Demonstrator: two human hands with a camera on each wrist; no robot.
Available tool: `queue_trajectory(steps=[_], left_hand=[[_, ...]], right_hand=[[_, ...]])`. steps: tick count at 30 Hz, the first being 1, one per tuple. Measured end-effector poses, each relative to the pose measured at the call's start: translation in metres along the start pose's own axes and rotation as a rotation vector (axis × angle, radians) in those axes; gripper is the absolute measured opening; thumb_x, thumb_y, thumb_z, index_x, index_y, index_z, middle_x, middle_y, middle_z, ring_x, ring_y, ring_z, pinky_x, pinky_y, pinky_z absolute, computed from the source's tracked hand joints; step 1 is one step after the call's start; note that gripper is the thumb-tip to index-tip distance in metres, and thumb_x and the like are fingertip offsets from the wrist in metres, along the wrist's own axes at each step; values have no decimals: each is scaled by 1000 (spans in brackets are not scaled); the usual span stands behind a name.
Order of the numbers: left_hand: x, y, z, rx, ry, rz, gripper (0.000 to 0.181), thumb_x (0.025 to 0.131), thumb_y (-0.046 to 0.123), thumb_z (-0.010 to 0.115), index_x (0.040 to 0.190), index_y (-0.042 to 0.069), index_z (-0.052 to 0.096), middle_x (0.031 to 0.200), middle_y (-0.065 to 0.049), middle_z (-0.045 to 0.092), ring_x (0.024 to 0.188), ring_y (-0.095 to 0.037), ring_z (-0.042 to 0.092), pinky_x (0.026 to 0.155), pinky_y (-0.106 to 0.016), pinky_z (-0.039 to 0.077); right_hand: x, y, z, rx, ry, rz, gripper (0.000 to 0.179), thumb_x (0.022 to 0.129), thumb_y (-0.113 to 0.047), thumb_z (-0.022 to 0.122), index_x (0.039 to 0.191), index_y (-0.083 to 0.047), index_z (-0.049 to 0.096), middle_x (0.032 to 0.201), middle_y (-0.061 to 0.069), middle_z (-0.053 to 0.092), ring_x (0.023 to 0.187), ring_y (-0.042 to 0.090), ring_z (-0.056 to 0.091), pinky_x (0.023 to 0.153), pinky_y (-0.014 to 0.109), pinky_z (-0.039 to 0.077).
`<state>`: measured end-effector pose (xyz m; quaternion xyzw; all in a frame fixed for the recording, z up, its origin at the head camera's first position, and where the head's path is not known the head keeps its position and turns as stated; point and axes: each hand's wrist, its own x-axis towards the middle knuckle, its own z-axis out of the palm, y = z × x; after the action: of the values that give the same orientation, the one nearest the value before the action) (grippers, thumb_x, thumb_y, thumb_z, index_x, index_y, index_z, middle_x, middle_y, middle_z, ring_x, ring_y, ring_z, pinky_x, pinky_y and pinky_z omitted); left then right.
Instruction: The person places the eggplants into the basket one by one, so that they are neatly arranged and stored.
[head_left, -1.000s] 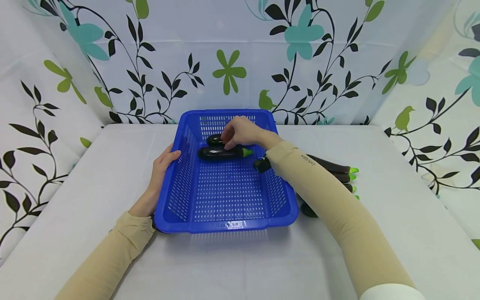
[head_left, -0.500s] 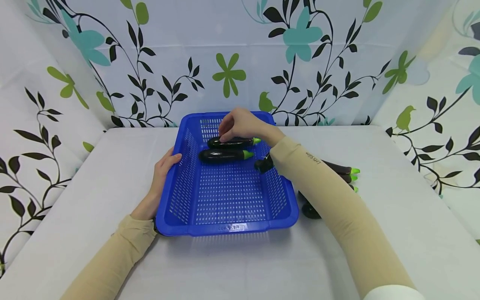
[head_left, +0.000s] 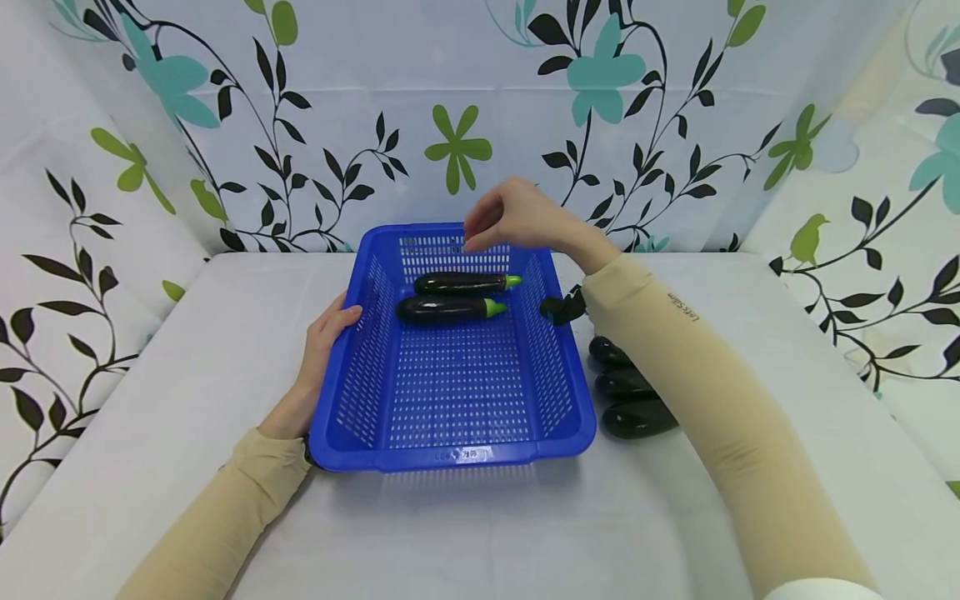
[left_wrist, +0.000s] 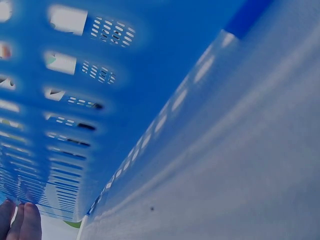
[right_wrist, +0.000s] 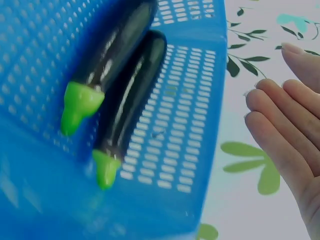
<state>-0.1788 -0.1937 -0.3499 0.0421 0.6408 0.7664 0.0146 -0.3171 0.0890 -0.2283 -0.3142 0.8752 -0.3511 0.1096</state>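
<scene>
A blue plastic basket stands in the middle of the table in the head view. Two dark eggplants with green stem ends lie side by side at its far end: a rear eggplant and a front eggplant. My left hand holds the basket's left side, its thumb over the rim and its fingers along the outer wall. Above the far rim, my right hand hangs with relaxed fingers and nothing in them. Both eggplants show beside that hand in the right wrist view.
Several more eggplants lie on the table right of the basket, partly hidden by the right sleeve. A black wrist device overlaps the basket's right rim. Behind the white table hangs a patterned curtain.
My right hand has let go of the rear eggplant, now lying parallel to the front one, and risen up and right out of the basket. The left hand stays at the rim.
</scene>
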Motion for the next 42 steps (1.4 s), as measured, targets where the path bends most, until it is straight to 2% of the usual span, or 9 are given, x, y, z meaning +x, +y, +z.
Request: queue_trajectory(steps=[4,14,26,29,35,42], left_hand=[[0,0,0,9,0,-3,54,103,27,42,156,18,33,143,-16,46,115,-22,59,90,-28,55],[1,-2,-2,6,-1,3,55,103,26,43,156,16,35,139,-14,50,113,-21,61,89,-27,55],[1,-5,-4,27,4,2,55,103,29,42,157,19,33,145,-16,44,116,-22,58,90,-26,54],[1,-6,-5,27,4,6,55,103,28,42,157,19,33,145,-15,45,116,-21,58,91,-25,54],[4,-9,-7,25,8,8,55,102,30,44,156,18,35,142,-16,48,113,-20,61,89,-26,55],[4,-8,-7,13,8,14,54,103,29,44,155,17,37,137,-14,52,110,-20,62,87,-27,56]], right_hand=[[-11,5,-9,-28,29,0,33,87,-26,79,113,-7,73,108,4,74,100,16,69,94,35,53],[-42,18,-26,-49,103,10,33,86,-32,79,111,-11,75,108,5,74,101,18,69,96,39,53],[-84,53,-38,-85,156,73,35,85,-34,80,110,-10,75,107,7,76,100,20,72,93,43,55],[-95,62,-40,-88,161,93,35,85,-33,80,111,-10,75,106,6,76,98,19,73,90,38,56],[-116,79,-41,-94,134,112,34,84,-31,82,110,-10,75,105,5,76,95,17,73,79,19,55],[-140,101,-41,-51,82,164,40,84,-28,82,116,-7,73,111,8,75,100,18,72,79,18,55]])
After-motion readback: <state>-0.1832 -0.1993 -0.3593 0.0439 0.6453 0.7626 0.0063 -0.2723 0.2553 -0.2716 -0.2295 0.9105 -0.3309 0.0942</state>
